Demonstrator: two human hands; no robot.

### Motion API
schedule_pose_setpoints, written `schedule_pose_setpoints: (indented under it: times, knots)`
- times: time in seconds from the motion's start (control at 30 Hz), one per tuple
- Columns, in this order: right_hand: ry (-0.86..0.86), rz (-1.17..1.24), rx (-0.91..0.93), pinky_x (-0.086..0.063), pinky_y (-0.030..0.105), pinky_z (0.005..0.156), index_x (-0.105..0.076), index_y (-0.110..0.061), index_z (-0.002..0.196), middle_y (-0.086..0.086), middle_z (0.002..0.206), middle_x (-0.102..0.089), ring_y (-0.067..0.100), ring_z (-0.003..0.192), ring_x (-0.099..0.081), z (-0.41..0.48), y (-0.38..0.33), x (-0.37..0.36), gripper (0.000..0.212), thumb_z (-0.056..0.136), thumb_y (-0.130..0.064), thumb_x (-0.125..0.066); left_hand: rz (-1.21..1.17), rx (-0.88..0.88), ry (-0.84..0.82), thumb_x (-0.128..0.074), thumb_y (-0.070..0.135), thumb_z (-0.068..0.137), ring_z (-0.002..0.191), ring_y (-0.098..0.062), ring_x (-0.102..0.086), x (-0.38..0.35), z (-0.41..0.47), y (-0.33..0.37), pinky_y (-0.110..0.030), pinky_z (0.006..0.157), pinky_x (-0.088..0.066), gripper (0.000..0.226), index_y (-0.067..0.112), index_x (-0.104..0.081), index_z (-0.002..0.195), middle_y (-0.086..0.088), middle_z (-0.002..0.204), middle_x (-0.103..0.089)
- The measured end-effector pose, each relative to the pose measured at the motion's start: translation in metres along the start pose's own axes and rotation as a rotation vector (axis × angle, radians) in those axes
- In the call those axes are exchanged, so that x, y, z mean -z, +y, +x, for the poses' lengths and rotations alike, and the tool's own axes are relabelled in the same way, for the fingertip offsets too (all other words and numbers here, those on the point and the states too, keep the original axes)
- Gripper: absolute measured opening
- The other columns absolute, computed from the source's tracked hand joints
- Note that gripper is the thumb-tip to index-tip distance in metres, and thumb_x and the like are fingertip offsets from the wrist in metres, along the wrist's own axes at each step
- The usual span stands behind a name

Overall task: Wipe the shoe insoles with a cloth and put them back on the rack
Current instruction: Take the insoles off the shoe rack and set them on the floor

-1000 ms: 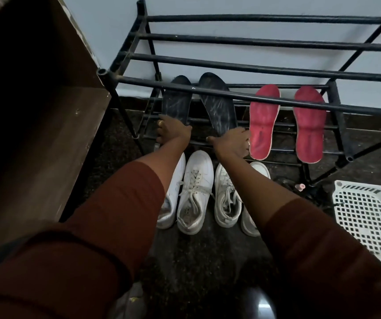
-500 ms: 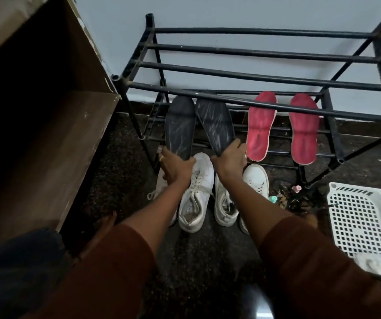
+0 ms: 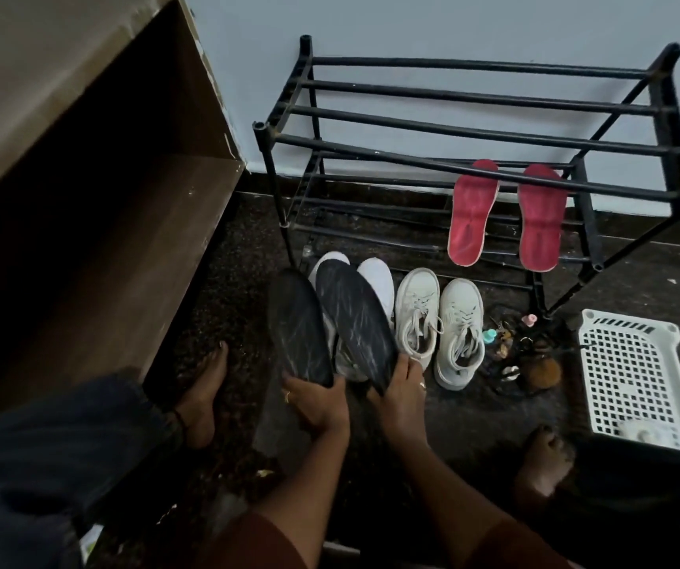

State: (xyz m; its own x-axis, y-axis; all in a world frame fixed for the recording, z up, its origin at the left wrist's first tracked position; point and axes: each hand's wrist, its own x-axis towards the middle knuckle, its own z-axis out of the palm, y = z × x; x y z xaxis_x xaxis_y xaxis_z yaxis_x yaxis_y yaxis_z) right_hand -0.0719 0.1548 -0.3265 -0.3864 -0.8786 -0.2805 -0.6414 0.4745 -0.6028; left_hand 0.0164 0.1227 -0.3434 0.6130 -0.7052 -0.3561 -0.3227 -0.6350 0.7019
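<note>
My left hand (image 3: pixel 314 404) grips the heel end of one black insole (image 3: pixel 298 327). My right hand (image 3: pixel 400 394) grips the heel end of the other black insole (image 3: pixel 354 318), streaked with pale marks. Both insoles are held above the floor in front of the black rack (image 3: pixel 473 145), over a pair of white sneakers. Two red insoles (image 3: pixel 471 213) (image 3: pixel 541 217) lean on the rack's lower bars at the right. No cloth is visible.
Two pairs of white sneakers (image 3: pixel 437 322) stand on the dark floor before the rack. A white perforated basket (image 3: pixel 638 375) sits at the right, small clutter (image 3: pixel 510 351) beside it. A brown cabinet (image 3: pixel 84 199) rises at the left. My bare feet (image 3: pixel 203 396) rest on the floor.
Both hands have pulled the two black insoles off the rack's lower bars and drawn them back toward me. The view has pulled back from the rack.
</note>
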Motion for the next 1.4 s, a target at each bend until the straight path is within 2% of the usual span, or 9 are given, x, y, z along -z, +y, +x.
schedule_pose_setpoints:
  times: [0.27,0.5,0.57,0.67,0.93,1.0,1.1,1.23,1.4]
  knots:
    - [-0.289,-0.156,0.060,-0.045,0.045,0.088,-0.036,0.008,0.134,0.025,0.120,-0.047,0.043,0.101,-0.054,-0.048,0.045,-0.024,0.082,0.065,-0.015,-0.074,-0.041,0.209,0.038,-0.078,0.006,0.067,0.124,-0.044,-0.037,0.020,0.008,-0.048,-0.045,0.105,-0.032,0.093,-0.005,-0.024,0.142,-0.030,0.134,-0.035]
    - [-0.461,-0.301,0.129,-0.037,0.037,0.099,-0.020,-0.002,0.144,0.015,0.132,-0.036,0.031,0.116,-0.045,-0.046,0.066,-0.028,0.079,0.082,-0.027,-0.062,0.050,0.417,0.021,-0.075,0.009,0.077,0.134,-0.045,-0.020,0.008,0.018,-0.073,-0.048,0.111,-0.016,0.102,0.007,-0.003,0.150,-0.026,0.148,-0.015]
    - [-0.490,-0.338,0.130,-0.045,0.041,0.091,-0.029,0.002,0.140,0.018,0.125,-0.043,0.035,0.107,-0.052,-0.047,0.075,-0.032,0.082,0.074,-0.024,-0.071,0.098,0.454,0.014,-0.074,0.013,0.077,0.136,-0.045,-0.015,0.002,0.024,-0.086,-0.050,0.113,-0.015,0.105,0.009,0.001,0.150,-0.026,0.149,-0.012]
    - [-0.543,-0.380,0.064,-0.054,0.039,0.057,-0.055,0.011,0.117,0.021,0.094,-0.059,0.035,0.070,-0.064,-0.051,0.096,-0.046,0.092,0.038,-0.022,-0.089,0.174,0.484,-0.047,-0.074,0.018,0.078,0.138,-0.046,-0.011,-0.009,0.030,-0.103,-0.053,0.113,-0.017,0.108,0.011,0.007,0.150,-0.026,0.151,-0.003]
    - [-0.517,-0.492,-0.028,-0.039,0.032,0.099,-0.011,0.009,0.141,0.017,0.129,-0.034,0.027,0.115,-0.044,-0.060,0.113,-0.067,0.094,0.079,-0.035,-0.066,0.386,0.496,-0.260,-0.062,0.034,0.085,0.138,-0.045,-0.019,-0.021,0.030,-0.126,-0.054,0.113,-0.022,0.098,0.003,0.006,0.149,-0.024,0.153,-0.009]
    - [-0.505,-0.523,-0.033,-0.039,0.033,0.099,-0.009,0.012,0.141,0.020,0.132,-0.032,0.028,0.116,-0.043,-0.058,0.117,-0.075,0.098,0.079,-0.040,-0.065,0.396,0.507,-0.253,-0.070,0.028,0.082,0.135,-0.042,-0.025,-0.028,0.024,-0.121,-0.051,0.107,-0.030,0.106,0.010,0.010,0.150,-0.019,0.152,-0.010]
    - [-0.544,-0.630,-0.029,-0.052,0.036,0.075,-0.035,0.021,0.128,0.026,0.113,-0.051,0.030,0.092,-0.057,-0.054,0.110,-0.075,0.115,0.049,-0.045,-0.086,0.451,0.499,-0.289,-0.074,0.024,0.079,0.133,-0.040,-0.027,-0.036,0.018,-0.114,-0.048,0.104,-0.033,0.112,0.010,0.012,0.149,-0.018,0.150,-0.011]
    - [-0.570,-0.607,-0.028,-0.035,0.037,0.104,-0.005,0.015,0.140,0.024,0.141,-0.022,0.032,0.124,-0.036,-0.055,0.110,-0.078,0.098,0.083,-0.040,-0.064,0.519,0.515,-0.314,-0.076,0.024,0.078,0.135,-0.037,-0.025,-0.034,0.020,-0.113,-0.045,0.106,-0.031,0.115,0.009,0.012,0.149,-0.016,0.152,-0.008]
    - [-0.611,-0.486,-0.163,-0.032,0.039,0.106,0.000,0.006,0.143,0.019,0.140,-0.022,0.035,0.127,-0.036,-0.053,0.111,-0.083,0.105,0.078,-0.037,-0.070,0.629,0.479,-0.381,-0.079,0.036,0.073,0.138,-0.037,-0.022,-0.023,0.026,-0.107,-0.049,0.106,-0.032,0.122,0.007,0.012,0.149,-0.017,0.154,-0.006]
